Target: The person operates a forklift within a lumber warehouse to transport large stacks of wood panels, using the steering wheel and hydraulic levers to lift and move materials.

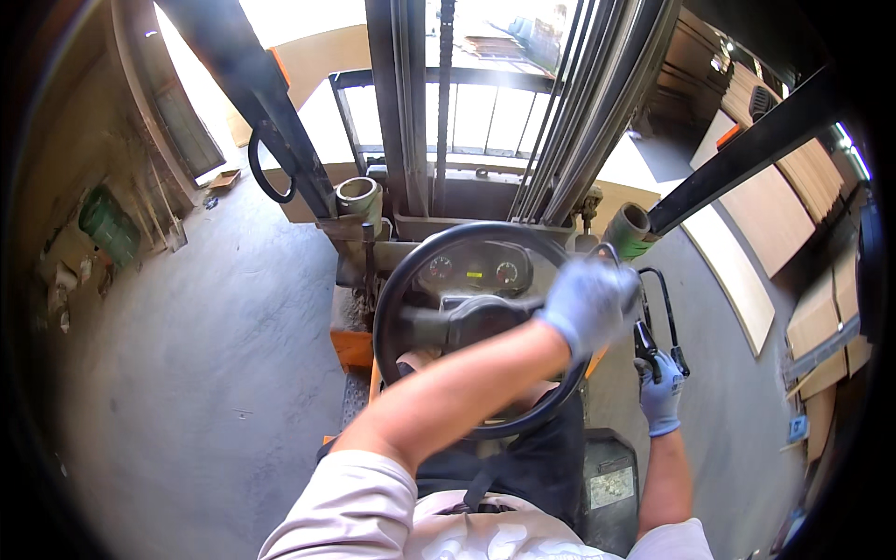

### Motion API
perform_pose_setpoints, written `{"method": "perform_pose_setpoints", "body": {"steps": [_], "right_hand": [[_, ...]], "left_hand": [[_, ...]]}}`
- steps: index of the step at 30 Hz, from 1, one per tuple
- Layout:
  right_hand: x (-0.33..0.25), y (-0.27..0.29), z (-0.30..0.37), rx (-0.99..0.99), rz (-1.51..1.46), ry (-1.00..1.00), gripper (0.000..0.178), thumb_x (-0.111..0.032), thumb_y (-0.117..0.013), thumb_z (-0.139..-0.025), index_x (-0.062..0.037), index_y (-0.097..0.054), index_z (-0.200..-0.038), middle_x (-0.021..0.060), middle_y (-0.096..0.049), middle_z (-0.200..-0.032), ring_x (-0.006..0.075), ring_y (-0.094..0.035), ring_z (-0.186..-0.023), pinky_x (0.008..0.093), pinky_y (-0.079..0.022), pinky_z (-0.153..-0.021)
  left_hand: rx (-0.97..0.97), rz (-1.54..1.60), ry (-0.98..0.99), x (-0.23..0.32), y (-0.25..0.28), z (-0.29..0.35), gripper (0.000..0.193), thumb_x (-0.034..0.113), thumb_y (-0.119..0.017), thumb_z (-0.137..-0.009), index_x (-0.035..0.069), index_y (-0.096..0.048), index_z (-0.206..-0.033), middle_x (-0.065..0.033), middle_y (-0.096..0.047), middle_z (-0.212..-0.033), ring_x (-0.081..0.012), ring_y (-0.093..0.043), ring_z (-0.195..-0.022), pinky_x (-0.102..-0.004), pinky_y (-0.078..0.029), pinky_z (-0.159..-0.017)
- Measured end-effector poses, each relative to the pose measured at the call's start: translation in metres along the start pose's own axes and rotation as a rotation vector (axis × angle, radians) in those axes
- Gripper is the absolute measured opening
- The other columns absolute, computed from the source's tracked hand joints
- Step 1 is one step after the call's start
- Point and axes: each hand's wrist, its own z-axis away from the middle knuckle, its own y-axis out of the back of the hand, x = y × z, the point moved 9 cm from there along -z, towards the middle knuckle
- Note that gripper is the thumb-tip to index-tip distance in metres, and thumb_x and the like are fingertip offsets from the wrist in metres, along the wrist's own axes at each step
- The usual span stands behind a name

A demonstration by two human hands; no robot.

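Steering wheel (pixel 478 324), one, lies beneath the left hand (pixel 590 301), grip unclear; the right hand (pixel 661 392) clasps one lever (pixel 644 343).

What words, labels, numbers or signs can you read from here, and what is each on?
None can be read.
Round gauges: markings too small.
Lit yellow display between gauges: too small.
Pale label on the dark cover: too blurred.
Steering wheel: no legible text.
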Motion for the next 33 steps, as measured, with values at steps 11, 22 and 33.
{"method": "perform_pose_setpoints", "body": {"steps": [11,22,33], "right_hand": [[0.004,0.013,0.002,0.065,-0.077,0.006,0.024,-0.026,-0.075,-0.088,-0.0032,-0.070,-0.091,0.0157,-0.070,-0.095,0.0379,-0.066,-0.091,0.0438,-0.052,-0.080],[0.001,0.026,-0.038,0.088,-0.054,0.009,0.020,-0.021,-0.077,-0.085,-0.0025,-0.071,-0.090,0.0170,-0.070,-0.094,0.0385,-0.066,-0.093,0.0447,-0.052,-0.081],[-0.004,0.033,-0.081,0.064,-0.035,-0.013,0.020,-0.016,-0.076,-0.087,0.0010,-0.068,-0.094,0.0178,-0.071,-0.099,0.0381,-0.065,-0.094,0.0438,-0.050,-0.085]], "left_hand": [[-0.054,0.039,0.125,-0.032,0.166,0.156,0.021,0.004,-0.070,-0.074,0.009,-0.073,-0.094,-0.0093,-0.066,-0.071,-0.0280,-0.063,-0.059,-0.0350,-0.052,-0.059],[0.177,0.030,0.311,-0.088,0.118,-0.050,0.014,0.020,-0.071,-0.092,0.009,-0.073,-0.099,-0.0116,-0.072,-0.076,-0.0198,-0.071,-0.066,-0.0329,-0.054,-0.060],[0.069,0.114,0.089,-0.050,0.077,-0.099,0.012,0.024,-0.068,-0.086,0.014,-0.068,-0.093,-0.0080,-0.069,-0.078,-0.0284,-0.069,-0.074,-0.0409,-0.053,-0.071]]}}
